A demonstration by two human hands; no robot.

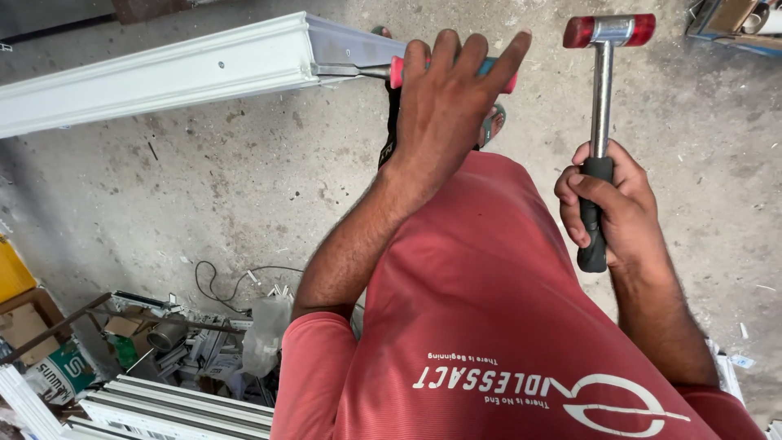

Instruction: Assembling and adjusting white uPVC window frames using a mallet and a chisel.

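Note:
My left hand (444,106) is wrapped over the red handle of a tool (397,72), its fingers partly raised. The tool's metal shaft goes into the end of a long white window profile (163,69) that runs off to the left. The hand hides most of the handle. My right hand (615,204) grips the black handle of a mallet (601,98) with a chrome shaft and a red-faced head (609,30). The mallet is upright, to the right of the tool and apart from it.
I stand on a rough concrete floor (244,179), my sandalled foot (493,126) below the tool. At the lower left are stacked white profiles (179,407), cardboard boxes (24,326), a black cable (236,281) and small parts. A box (733,20) sits at the top right.

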